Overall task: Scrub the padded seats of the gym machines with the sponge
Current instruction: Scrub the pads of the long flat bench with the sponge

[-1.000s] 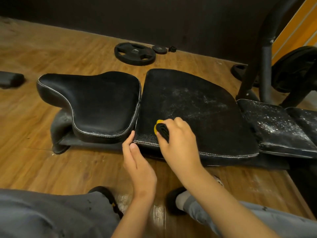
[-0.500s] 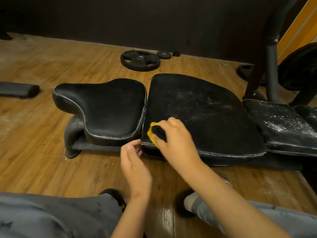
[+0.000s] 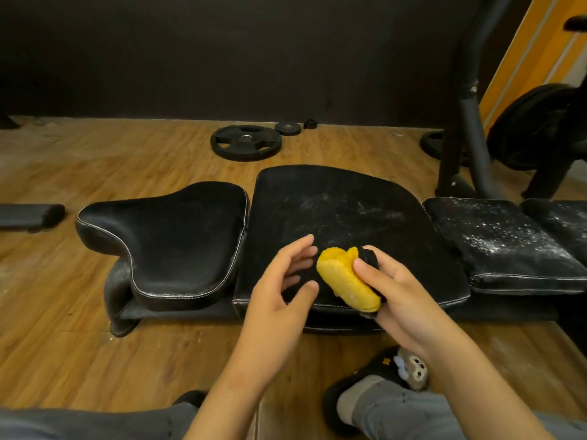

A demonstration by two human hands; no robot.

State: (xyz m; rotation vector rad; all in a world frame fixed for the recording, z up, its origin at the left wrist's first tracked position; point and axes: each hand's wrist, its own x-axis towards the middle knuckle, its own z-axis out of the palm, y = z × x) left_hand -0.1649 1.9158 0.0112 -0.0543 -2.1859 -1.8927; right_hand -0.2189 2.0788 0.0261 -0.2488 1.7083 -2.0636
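Dim, warm indoor light leaves the back wall (image 3: 222, 58) nearly black, while the wooden floor (image 3: 95, 344) shows a soft sheen at the lower edge. The sponge (image 3: 347, 281) is the brightest, sharpest spot. Wide-angle distortion bows the upright post (image 3: 470, 106) at right; the fingers (image 3: 298, 246) of the left hand (image 3: 276, 300) look slightly blurred.

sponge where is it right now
In the head view the sponge is gripped in the right hand, over the near edge of the middle seat pad, with the open left hand to its left.
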